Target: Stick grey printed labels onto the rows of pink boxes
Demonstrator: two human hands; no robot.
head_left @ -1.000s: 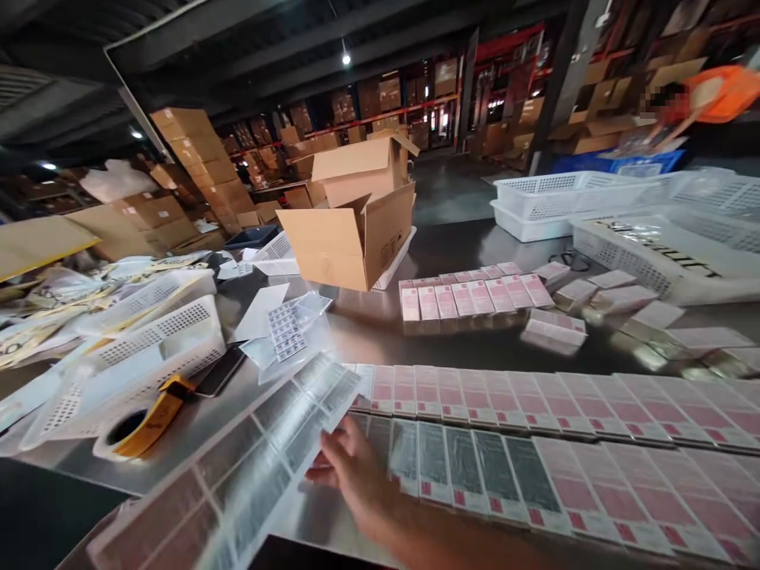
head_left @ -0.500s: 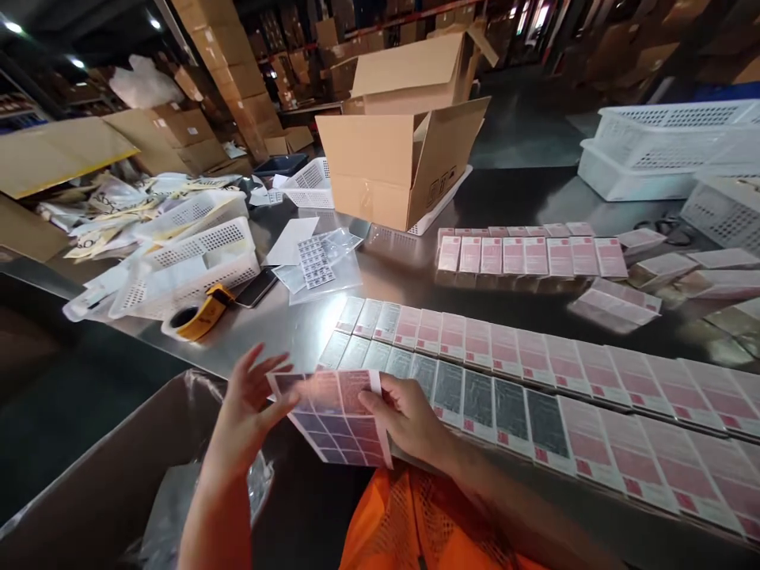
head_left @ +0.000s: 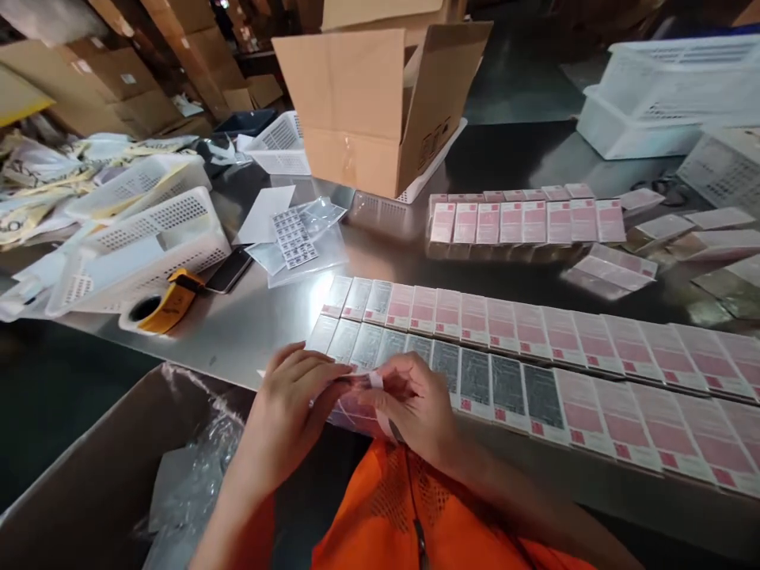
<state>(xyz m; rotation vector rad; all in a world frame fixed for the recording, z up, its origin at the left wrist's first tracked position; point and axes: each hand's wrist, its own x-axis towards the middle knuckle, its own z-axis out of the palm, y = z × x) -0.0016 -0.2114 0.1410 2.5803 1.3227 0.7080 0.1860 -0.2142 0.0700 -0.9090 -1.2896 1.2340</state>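
A sheet of labels is held low in front of my orange vest, tilted and partly hidden by my fingers. My right hand grips its right side between thumb and fingers. At the sheet's upper edge, the fingers of my left hand are closed on it, and the edge looks bent there. Just beyond my hands run two long rows of small pink-and-white boxes. Several boxes at the left of these rows carry a dark or silvery label on top; the others show pink.
More pink boxes stand in a farther row. An open carton sits behind. To the left are white baskets, a tape roll, a phone and a printed sticker sheet. A lined bin stands below the table's edge.
My left hand has gone from open fingers beside the sheet to closed on its upper edge. The sheet has tipped and bent. The camera view has shifted down.
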